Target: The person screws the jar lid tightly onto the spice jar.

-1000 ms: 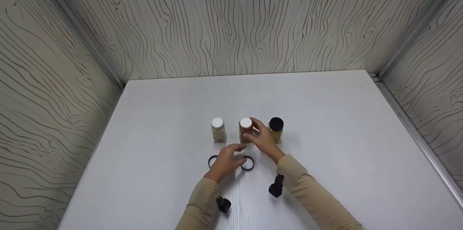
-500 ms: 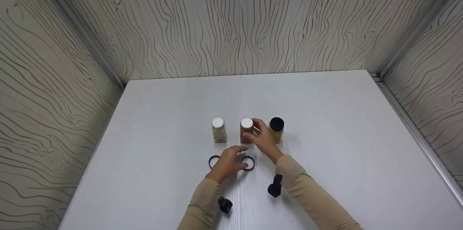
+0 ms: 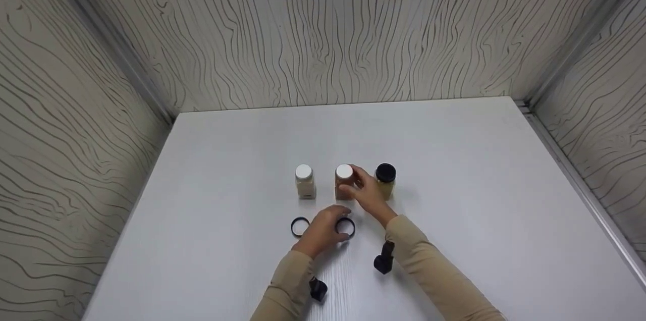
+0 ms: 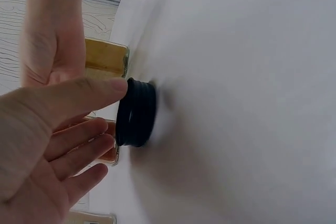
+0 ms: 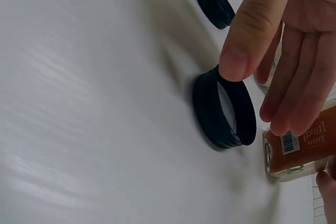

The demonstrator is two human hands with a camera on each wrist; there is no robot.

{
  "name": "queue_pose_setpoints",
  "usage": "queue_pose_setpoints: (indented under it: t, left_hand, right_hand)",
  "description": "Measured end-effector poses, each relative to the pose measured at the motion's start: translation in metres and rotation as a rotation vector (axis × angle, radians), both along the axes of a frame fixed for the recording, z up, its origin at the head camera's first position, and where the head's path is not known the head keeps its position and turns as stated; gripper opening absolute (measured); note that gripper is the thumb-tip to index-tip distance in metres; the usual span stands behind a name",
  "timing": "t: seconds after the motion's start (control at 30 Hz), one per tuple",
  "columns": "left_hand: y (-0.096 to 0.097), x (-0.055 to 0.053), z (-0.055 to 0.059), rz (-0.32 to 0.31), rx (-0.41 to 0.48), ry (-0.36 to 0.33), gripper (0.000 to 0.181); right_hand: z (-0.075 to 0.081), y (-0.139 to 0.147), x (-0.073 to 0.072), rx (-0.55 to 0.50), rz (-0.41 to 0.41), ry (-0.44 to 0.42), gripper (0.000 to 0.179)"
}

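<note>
My right hand (image 3: 371, 197) grips the side of a white-topped glass jar (image 3: 344, 179) of red-brown contents, which stands upright on the table. Just in front of it, the left hand (image 3: 322, 227) hovers round a black screw lid (image 5: 207, 109), thumb (image 4: 100, 94) at its rim and the other fingers spread beyond. That lid lies hollow side up; I see no firm pinch on it. Partly behind the left hand is a second black lid (image 5: 214, 6). A white-topped jar of pale contents (image 3: 305, 187) stands to the left, and a black-lidded jar of yellow contents (image 3: 386, 182) to the right.
All of it sits on a white table (image 3: 227, 169). Wood-patterned panels (image 3: 303, 33) enclose the back and both sides. A small black camera hangs under each wrist, the right one (image 3: 383, 263) and the left one (image 3: 318, 289).
The left hand has shifted slightly right and toward the person, coming round the right-hand black lid. My right hand keeps its grip on the red-brown jar, nearly still.
</note>
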State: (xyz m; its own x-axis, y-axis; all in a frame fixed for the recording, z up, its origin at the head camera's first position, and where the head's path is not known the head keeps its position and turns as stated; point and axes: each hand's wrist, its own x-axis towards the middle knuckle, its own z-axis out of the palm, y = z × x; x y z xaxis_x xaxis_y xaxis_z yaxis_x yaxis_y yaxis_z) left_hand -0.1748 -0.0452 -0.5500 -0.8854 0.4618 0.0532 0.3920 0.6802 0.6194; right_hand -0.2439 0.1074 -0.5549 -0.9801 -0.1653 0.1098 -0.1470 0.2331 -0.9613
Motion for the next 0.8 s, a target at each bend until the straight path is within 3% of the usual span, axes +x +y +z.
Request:
queue_pose_setpoints:
  t: [0.3,0.63,0.8]
  left_hand:
    - [0.001,0.003,-0.004,-0.011,-0.025,0.036,0.046]
    - [0.005,0.004,-0.006,-0.016,-0.041,0.049,0.046]
    - [0.006,0.003,-0.009,-0.023,-0.061,0.054,0.046]
  right_hand:
    - [0.000,-0.004,0.003,-0.045,0.004,-0.012,0.065]
    - [0.003,-0.012,0.006,-0.057,-0.103,-0.027,0.059]
    - [0.005,-0.013,0.006,-0.055,-0.114,-0.063,0.058]
